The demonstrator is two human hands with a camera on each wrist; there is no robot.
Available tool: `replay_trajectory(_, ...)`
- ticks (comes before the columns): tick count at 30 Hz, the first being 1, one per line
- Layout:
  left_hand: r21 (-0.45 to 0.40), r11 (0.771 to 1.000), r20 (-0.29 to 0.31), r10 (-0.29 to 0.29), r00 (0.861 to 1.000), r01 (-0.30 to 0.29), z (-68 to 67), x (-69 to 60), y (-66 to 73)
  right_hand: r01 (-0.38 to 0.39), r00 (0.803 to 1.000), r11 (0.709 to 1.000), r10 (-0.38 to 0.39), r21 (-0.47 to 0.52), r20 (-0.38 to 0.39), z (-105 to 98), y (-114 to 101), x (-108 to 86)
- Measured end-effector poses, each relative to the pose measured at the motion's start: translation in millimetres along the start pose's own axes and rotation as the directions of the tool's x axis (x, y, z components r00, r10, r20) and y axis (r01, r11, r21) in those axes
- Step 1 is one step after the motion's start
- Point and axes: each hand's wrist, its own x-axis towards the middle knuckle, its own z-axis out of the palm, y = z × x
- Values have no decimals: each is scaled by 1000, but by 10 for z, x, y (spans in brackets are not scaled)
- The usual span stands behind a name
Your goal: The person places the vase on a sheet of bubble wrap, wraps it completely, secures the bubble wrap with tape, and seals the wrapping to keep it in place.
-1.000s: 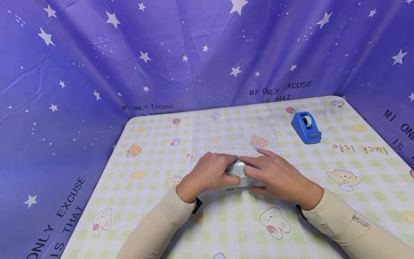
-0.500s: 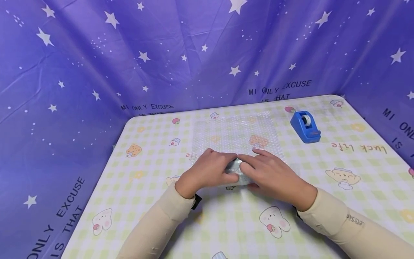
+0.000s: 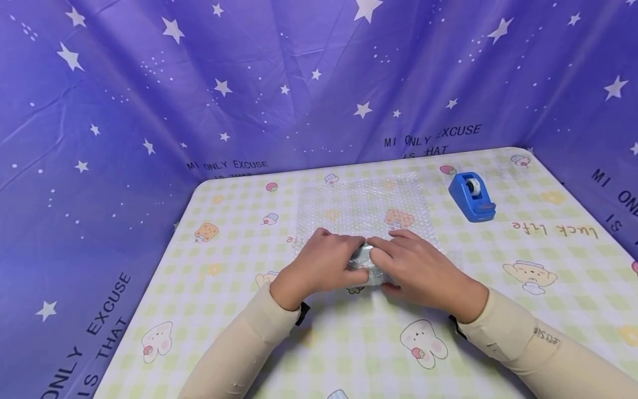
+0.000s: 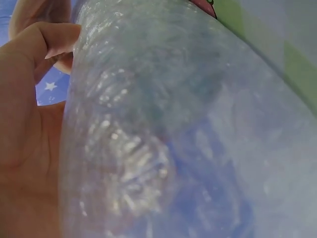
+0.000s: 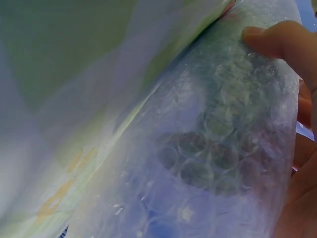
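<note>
A sheet of clear bubble wrap point(image 3: 359, 199) lies on the table, its near end rolled around a greyish-green object point(image 3: 363, 257). Through the layers the object's kind cannot be made out. My left hand point(image 3: 324, 260) grips the roll from the left, thumb on the near side and fingers over the top. From the right, my right hand point(image 3: 423, 271) holds the same roll, and the two hands' index fingers almost meet above it. In the left wrist view the wrap point(image 4: 148, 99) bulges beside the thumb. In the right wrist view the thumb point(image 5: 277, 42) presses on the bubbles.
A blue tape dispenser point(image 3: 471, 197) with a roll of tape stands at the back right of the table. The checked tablecloth point(image 3: 224, 310) has cartoon prints. Purple star-patterned curtains point(image 3: 299, 83) hang behind the table and at both sides.
My right hand has shifted slightly left along the roll, covering more of it. My left hand stays nearly still, and the flat wrap and the tape dispenser keep their places.
</note>
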Motion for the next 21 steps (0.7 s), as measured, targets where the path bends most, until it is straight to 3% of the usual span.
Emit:
replay_trajectory(7,141,990,-131,30,991,-11,4,-66,36,-5,1000,1000,5,7,17,-8,31,11)
replay_trajectory(14,213,976,-285,105,953,-44,34,-138,47,-24,999,999,24,28,33,-22,57,24)
replay_trajectory(18,216,974,-321,142,936,-74,47,-185,50,-27,999,999,25,46,34,-27,72,39)
replay_trajectory(21,215,972,-322,162,933,-94,53,-208,65,-29,999,998,27,60,38,-29,92,59)
